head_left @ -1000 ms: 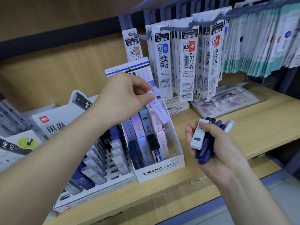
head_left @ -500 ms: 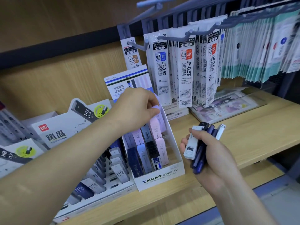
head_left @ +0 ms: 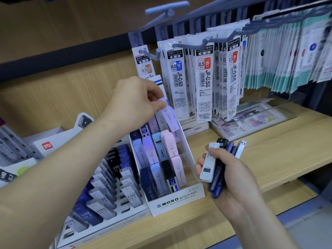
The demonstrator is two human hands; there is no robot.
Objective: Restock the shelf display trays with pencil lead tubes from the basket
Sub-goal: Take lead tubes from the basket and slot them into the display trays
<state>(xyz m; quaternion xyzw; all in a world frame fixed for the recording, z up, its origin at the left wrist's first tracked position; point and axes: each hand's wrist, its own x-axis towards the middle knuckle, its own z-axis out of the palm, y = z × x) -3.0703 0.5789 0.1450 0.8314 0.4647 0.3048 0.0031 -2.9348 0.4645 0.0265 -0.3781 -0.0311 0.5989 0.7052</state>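
My left hand [head_left: 136,103] pinches a pale lilac lead tube [head_left: 169,119] by its top, tilted over the back row of the white MONO display tray [head_left: 177,202]. The tray holds rows of pastel pink, lilac, blue and dark tubes standing upright. My right hand [head_left: 228,178] hovers just right of the tray, gripping a bunch of lead tubes [head_left: 215,169]: a white one in front, several dark blue ones and a black one behind. The basket is not in view.
A second white tray [head_left: 107,225] of HB 0.7 tubes sits left of the MONO tray. Refill packets [head_left: 204,83] hang from hooks above and behind. A clear tray with flat packs [head_left: 251,121] lies at the right on the wooden shelf [head_left: 287,148].
My left hand lowered the lilac tube towards the tray's back row, then raised it again at a tilt. My right hand and its bunch stayed beside the tray.
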